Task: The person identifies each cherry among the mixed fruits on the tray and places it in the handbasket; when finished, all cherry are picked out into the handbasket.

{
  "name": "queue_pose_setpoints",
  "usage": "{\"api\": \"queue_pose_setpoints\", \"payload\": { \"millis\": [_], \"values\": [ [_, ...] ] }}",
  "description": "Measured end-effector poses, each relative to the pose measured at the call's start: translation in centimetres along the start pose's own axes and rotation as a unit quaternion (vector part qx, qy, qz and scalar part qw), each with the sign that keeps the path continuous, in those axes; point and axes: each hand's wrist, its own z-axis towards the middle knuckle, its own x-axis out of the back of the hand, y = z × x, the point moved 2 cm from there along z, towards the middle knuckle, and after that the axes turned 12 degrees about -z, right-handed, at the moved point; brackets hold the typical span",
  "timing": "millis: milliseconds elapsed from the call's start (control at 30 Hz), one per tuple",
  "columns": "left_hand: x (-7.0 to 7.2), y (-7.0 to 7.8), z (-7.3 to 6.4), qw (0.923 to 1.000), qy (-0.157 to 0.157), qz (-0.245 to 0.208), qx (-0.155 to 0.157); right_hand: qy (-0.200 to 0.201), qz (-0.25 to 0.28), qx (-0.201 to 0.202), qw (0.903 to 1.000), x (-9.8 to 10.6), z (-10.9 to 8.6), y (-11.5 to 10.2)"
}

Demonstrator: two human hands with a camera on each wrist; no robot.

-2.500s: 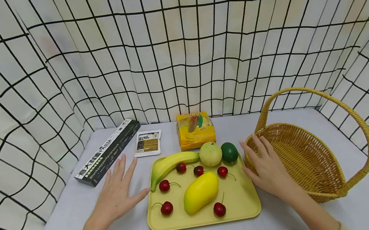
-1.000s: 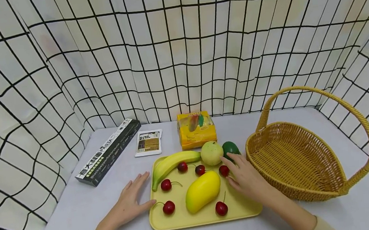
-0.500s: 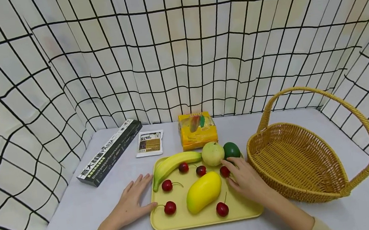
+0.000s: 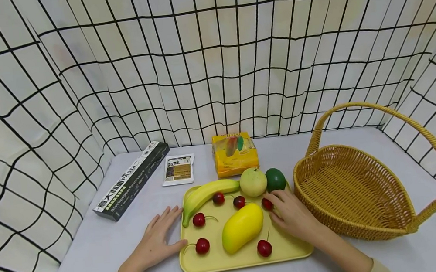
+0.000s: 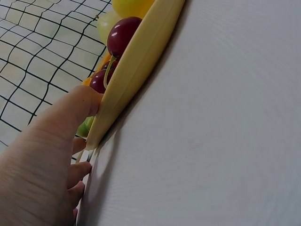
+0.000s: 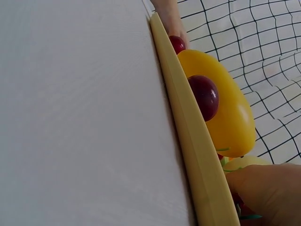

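A yellow tray (image 4: 250, 262) bears a banana (image 4: 208, 194), a yellow mango (image 4: 242, 228), a pale green round fruit (image 4: 253, 182), a dark green fruit (image 4: 275, 179) and several red cherries with stems. My right hand (image 4: 294, 218) reaches over the tray's right side, thumb and index finger curled round the rightmost cherry (image 4: 266, 204), which is partly hidden. The left hand (image 4: 155, 240) rests at the tray's left edge, its fingers relaxed. In the left wrist view, the left thumb (image 5: 80, 101) touches the tray rim (image 5: 141, 61), close to a cherry stem.
A wicker basket (image 4: 368, 224) with a tall arched handle stands right of the tray, close to the right hand. Behind lie a black pasta box (image 4: 131, 181), a small white-and-brown packet (image 4: 179, 170) and a yellow package (image 4: 235, 155). Grid-patterned cloth walls enclose the table.
Both hands have come down from above the table, the left to the tray's left rim, the right leftward from the basket onto the cherry. The fingers of the right hand have closed in round it.
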Motion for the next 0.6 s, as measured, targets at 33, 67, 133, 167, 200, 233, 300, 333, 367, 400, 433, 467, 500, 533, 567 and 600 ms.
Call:
{"api": "queue_pose_setpoints", "payload": {
  "millis": [33, 67, 133, 167, 200, 233, 300, 333, 367, 400, 433, 467, 500, 533, 567, 600],
  "values": [
    [0.0, 0.0, 0.0, 1.0, 0.0, 0.0, 0.0, -0.004, 0.003, -0.002, 1.0, -0.03, -0.01, 0.01],
    [-0.01, 0.0, 0.01, 1.0, 0.0, 0.0, 0.0, -0.008, 0.005, -0.004, 0.9999, -0.06, -0.02, 0.01],
    [-0.01, 0.02, 0.01, 1.0, 0.0, 0.0, 0.001, -0.017, 0.008, -0.009, 0.9998, -0.15, -0.05, 0.03],
    [-0.01, 0.02, 0.02, 1.0, -0.001, 0.0, 0.001, -0.022, 0.01, -0.012, 0.9996, -0.19, -0.04, 0.04],
    [0.0, 0.02, 0.03, 1.0, -0.002, -0.001, 0.003, -0.026, 0.011, -0.015, 0.9995, -0.22, -0.04, 0.05],
    [0.0, 0.02, 0.04, 1.0, -0.003, -0.001, 0.004, -0.029, 0.013, -0.018, 0.9993, -0.24, -0.03, 0.05],
    [0.0, 0.0, 0.05, 1.0, -0.006, -0.002, 0.007, -0.034, 0.013, -0.023, 0.9991, -0.33, -0.04, 0.08],
    [0.0, -0.02, 0.05, 0.9999, -0.007, -0.002, 0.009, -0.034, 0.014, -0.024, 0.999, -0.35, -0.03, 0.09],
    [-0.01, -0.04, 0.06, 0.9999, -0.008, -0.002, 0.01, -0.035, 0.015, -0.026, 0.999, -0.37, -0.02, 0.11],
    [-0.01, -0.07, 0.06, 0.9999, -0.007, -0.002, 0.01, -0.034, 0.017, -0.027, 0.9989, -0.38, -0.01, 0.13],
    [-0.02, -0.1, 0.06, 0.9999, -0.007, -0.002, 0.01, -0.034, 0.017, -0.028, 0.9989, -0.4, -0.01, 0.15],
    [-0.03, -0.14, 0.06, 0.9999, -0.007, -0.003, 0.01, -0.033, 0.017, -0.028, 0.9989, -0.44, -0.01, 0.19],
    [-0.04, -0.17, 0.05, 0.9999, -0.007, -0.003, 0.01, -0.032, 0.017, -0.029, 0.9989, -0.47, -0.01, 0.21],
    [-0.05, -0.21, 0.05, 0.9999, -0.007, -0.003, 0.009, -0.031, 0.018, -0.029, 0.9989, -0.5, 0.0, 0.24],
    [-0.05, -0.24, 0.04, 0.9999, -0.006, -0.003, 0.009, -0.031, 0.018, -0.029, 0.9989, -0.54, 0.0, 0.27],
    [-0.06, -0.25, 0.04, 0.9999, -0.006, -0.003, 0.008, -0.03, 0.018, -0.03, 0.9989, -0.57, 0.01, 0.29]
  ]
}}
